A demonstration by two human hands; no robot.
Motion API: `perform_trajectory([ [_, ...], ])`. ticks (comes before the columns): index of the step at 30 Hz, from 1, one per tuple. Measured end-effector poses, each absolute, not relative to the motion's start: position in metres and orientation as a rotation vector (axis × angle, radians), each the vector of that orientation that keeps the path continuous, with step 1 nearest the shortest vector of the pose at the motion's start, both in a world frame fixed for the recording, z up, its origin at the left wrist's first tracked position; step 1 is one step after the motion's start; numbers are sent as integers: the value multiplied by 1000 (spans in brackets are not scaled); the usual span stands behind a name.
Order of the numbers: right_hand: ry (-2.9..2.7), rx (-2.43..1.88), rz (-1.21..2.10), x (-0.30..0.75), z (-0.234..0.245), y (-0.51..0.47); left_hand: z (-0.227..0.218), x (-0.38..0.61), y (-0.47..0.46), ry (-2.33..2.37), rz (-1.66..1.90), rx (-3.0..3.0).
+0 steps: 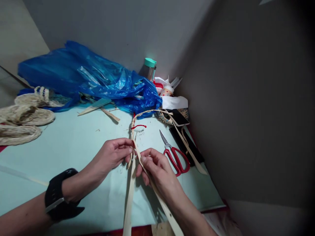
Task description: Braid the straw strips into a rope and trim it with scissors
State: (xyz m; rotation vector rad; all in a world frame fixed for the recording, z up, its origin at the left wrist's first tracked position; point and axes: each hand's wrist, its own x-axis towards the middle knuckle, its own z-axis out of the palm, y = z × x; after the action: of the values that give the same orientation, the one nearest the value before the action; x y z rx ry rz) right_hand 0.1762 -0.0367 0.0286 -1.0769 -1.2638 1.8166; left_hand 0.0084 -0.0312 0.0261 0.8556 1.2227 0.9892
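Observation:
My left hand (113, 154) and my right hand (154, 165) meet over a pale blue table top (73, 144), both pinched on flat, tan straw strips (130, 193). The strips run from my fingers down toward the near table edge. Above my fingers the strips are plaited into a thin braid (134, 123) that curves away to the right, with a red thread (139, 126) tied round it. A black watch is on my left wrist.
Red-handled scissors (176, 157) lie just right of my right hand. A black phone (179, 117) and a dark flat case sit behind them. A crumpled blue plastic bag (93, 78), a green-capped bottle (149, 68), cups and coils of raffia (22, 118) crowd the back and left. Grey walls close the right side.

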Motion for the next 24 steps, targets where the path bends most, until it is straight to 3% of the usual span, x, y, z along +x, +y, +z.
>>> perform_trajectory([
  [12,-1688,-1267,1459,172,26,-32,24,7,-29,1219,985,880],
  [19,-2043,-1400,864,168,31,-36,23,7,-28,1250,954,946],
  [24,-1997,-1452,973,162,31,-41,26,9,-29,1249,942,945],
])
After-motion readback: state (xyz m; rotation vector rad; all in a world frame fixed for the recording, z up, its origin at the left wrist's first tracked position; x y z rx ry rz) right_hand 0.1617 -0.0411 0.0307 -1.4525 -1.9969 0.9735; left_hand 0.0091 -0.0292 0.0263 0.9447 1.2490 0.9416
